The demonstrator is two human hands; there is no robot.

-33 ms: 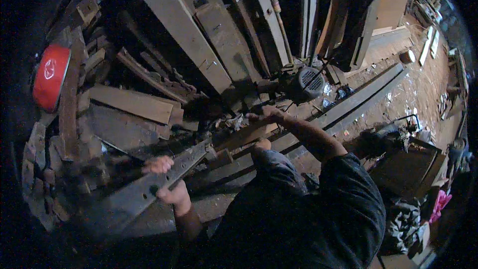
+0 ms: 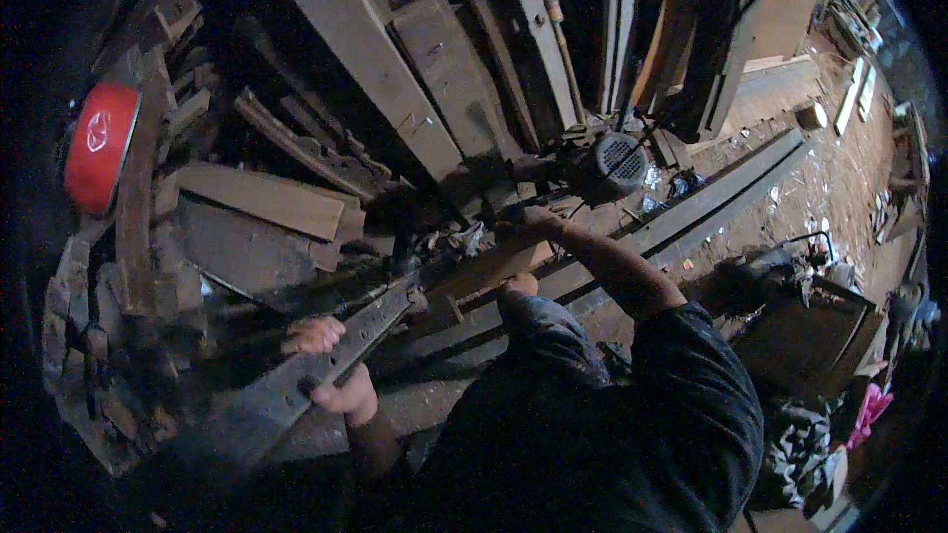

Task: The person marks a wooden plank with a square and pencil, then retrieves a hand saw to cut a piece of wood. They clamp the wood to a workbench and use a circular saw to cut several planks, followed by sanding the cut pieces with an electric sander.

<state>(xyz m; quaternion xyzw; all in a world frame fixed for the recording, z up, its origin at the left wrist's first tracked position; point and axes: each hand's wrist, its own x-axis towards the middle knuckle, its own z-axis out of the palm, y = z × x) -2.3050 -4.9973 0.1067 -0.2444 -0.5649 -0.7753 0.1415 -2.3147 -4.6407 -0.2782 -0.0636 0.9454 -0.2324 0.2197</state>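
Note:
My left hand (image 2: 346, 397) is closed round a long, flat grey board (image 2: 257, 405) with several dark holes along it. The thumb lies on the near side, and fingers show at the far edge. This board runs from the lower left toward a dark cluttered spot at the middle, and its lower end fades into shadow. My right arm stretches forward, with the right hand (image 2: 538, 220) low among dark parts beside a motor (image 2: 620, 166) with a round vented cover. Shadow hides the fingers of that hand and anything in them. Below it is my bent bare knee (image 2: 521, 284).
Long planks (image 2: 355, 59) lean at the back. A long beam (image 2: 731, 183) extends to the right across dirt strewn with chips. A red rounded object (image 2: 102, 148) sits among stacked timber on the left. A brown box-like piece (image 2: 805, 341) and a pink cloth or bag (image 2: 871, 415) lie at right.
The view has shifted slightly. My left hand keeps its grip on the board, which has turned a little. The fingers of my right hand have sunk further into shadow.

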